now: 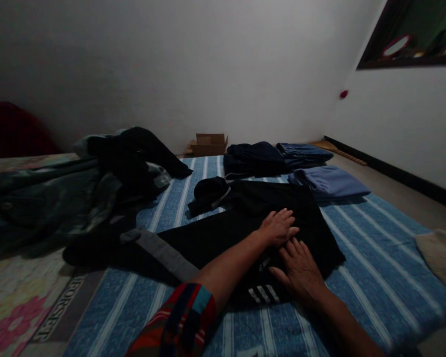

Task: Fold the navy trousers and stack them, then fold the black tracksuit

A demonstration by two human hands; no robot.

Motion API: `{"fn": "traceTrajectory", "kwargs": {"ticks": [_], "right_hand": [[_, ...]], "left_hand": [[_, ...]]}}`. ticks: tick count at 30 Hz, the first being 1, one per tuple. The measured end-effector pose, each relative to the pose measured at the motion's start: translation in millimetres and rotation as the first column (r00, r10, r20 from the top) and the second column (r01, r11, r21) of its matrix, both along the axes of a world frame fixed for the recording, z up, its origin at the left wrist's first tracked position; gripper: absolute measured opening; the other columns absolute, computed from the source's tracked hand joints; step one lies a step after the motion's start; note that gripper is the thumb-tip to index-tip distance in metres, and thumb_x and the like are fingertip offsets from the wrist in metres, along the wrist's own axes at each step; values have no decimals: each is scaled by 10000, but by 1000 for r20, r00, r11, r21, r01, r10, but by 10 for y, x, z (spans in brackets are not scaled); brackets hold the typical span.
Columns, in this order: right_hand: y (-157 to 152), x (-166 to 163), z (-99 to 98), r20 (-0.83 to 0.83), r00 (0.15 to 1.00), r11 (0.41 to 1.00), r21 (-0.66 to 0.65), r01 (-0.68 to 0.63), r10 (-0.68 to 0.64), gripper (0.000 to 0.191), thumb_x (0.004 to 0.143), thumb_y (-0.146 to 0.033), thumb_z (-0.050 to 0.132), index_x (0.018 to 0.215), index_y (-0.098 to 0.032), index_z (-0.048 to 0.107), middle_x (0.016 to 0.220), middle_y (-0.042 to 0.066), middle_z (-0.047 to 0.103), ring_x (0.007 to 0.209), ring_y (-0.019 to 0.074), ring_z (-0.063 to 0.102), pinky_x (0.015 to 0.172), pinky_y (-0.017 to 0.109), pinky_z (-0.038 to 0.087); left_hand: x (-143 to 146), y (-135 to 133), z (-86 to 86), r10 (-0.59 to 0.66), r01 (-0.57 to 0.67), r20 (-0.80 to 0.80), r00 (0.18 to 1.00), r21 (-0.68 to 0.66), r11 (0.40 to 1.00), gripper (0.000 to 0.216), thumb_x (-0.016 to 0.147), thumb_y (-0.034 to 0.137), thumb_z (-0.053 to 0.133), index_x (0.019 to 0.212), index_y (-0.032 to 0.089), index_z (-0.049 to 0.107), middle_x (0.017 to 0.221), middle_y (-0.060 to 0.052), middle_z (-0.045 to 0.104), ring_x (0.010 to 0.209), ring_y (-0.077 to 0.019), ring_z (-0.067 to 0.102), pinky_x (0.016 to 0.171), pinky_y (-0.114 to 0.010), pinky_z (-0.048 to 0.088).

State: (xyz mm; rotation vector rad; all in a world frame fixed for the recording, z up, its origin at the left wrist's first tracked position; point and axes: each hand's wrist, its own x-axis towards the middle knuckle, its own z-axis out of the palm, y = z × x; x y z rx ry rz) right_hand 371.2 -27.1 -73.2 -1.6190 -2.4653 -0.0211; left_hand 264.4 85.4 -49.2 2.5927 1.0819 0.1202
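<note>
Black trousers (pixel 208 233) with a grey side stripe and white bars near one end lie spread across a blue striped sheet. My left hand (pixel 278 227) rests flat on the black cloth, its fingers pointing right. Just below it, my right hand (pixel 301 270) also presses on the trousers with fingers spread, close to the white bars. The two hands nearly touch. At the left, one leg of the trousers runs out toward a heap of dark clothes. A bunched part of black cloth (pixel 210 191) lies at the trousers' far side.
A heap of dark garments (pixel 107 183) lies at the left. Folded dark trousers (pixel 254 156), folded jeans (pixel 303 152) and a folded blue-grey garment (pixel 329 181) sit at the back right. A cardboard box (pixel 208 145) stands by the wall. Beige cloth (pixel 440 255) lies at the right edge.
</note>
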Motion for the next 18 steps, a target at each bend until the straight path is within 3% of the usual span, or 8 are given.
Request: {"fn": "traceTrajectory", "kwargs": {"ticks": [11,18], "right_hand": [[-18,25,-141,60,998,998,54,13,-16,605,840,-536,478,1316,-163,495,1431,154,363,1338,330,263,1053,499,238],[-67,36,-180,35,999,996,83,16,-19,623,842,-539,478,1348,-177,454,1458,157,311,1347,328,241,1053,496,243]], "left_hand": [[-151,-32,-24,43,-43,-30,999,0,999,469,940,421,274,1342,205,386,1495,-67,290,1390,-207,175,1099,-478,157],[-211,-219,-26,210,-210,-39,977,11,978,532,938,440,225,1365,145,343,1518,-118,209,1404,-238,106,1112,-486,131]]}}
